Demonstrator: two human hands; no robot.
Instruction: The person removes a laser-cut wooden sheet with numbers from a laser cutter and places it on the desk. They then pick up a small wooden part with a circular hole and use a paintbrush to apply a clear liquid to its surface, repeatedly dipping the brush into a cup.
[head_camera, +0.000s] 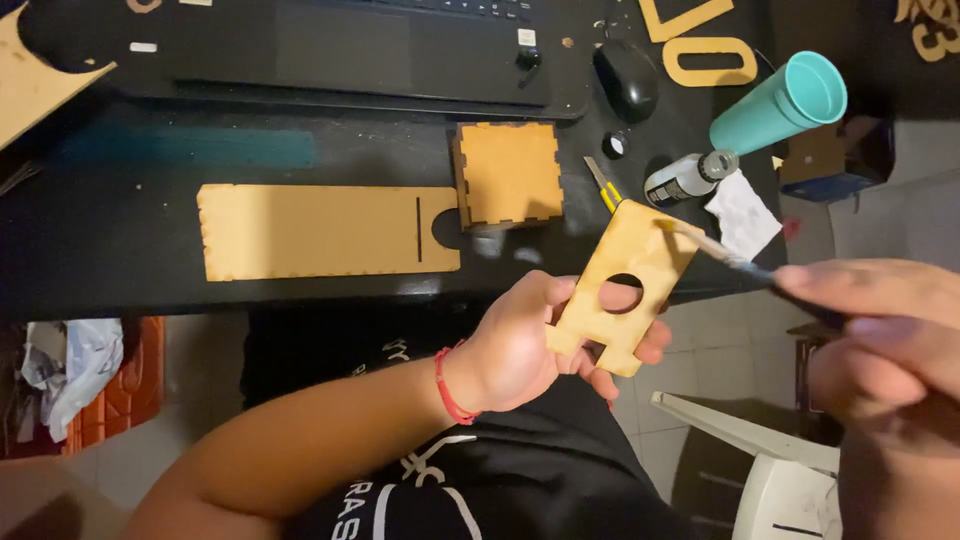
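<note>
Nearest, the left hand (520, 345), a red cord at its wrist, is closed around a small flat wooden piece (622, 290): pale fibreboard, smooth-faced, with one round hole through the middle and notched tabs along its near edge, held tilted above the lap, just off the near edge of the tabletop. At the right the right hand (885, 340), blurred and close, pinches a thin brush (735, 260) whose tip touches the piece's far right corner. Below right, a white plastic chair (770, 470) stands on a pale tiled floor. Beyond the hands lies the black glossy tabletop (120, 270). On it, one long flat board (325, 232) with toothed edges, a narrow slot and a half-round cutout lies left; one small wooden box (508, 173) with finger joints sits touching its right end. Right of the box are one yellow-handled cutter (601, 185), one small white bottle (688, 178) lying down, one crumpled white paper (745, 213) and one teal tumbler (780, 103) on its side. Farthest, one black mouse (626, 80) sits beside a dark laptop (350, 50)
</note>
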